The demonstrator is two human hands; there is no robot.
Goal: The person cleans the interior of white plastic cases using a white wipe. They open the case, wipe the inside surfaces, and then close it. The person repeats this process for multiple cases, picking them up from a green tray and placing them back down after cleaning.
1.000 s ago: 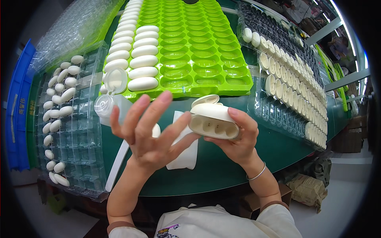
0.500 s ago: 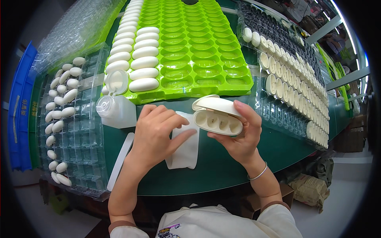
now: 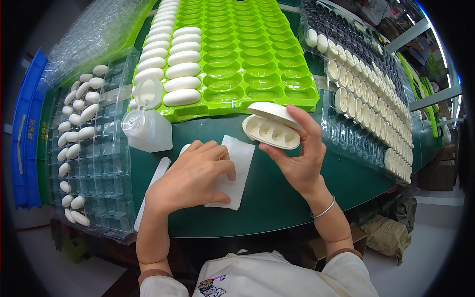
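Dark green tabletop (image 3: 277, 198), green tray (image 3: 217, 107), white case (image 3: 272, 132) held above, grey floor (image 3: 430, 227)

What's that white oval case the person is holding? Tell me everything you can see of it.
The white oval case looks like smooth plastic. Its rounded lid stands partly open; inside is a row of four wells, some with tiny dark dots. It is tilted, opening toward the camera, above the green table. The right hand grips its right end, fingers at the lid, thumb below.
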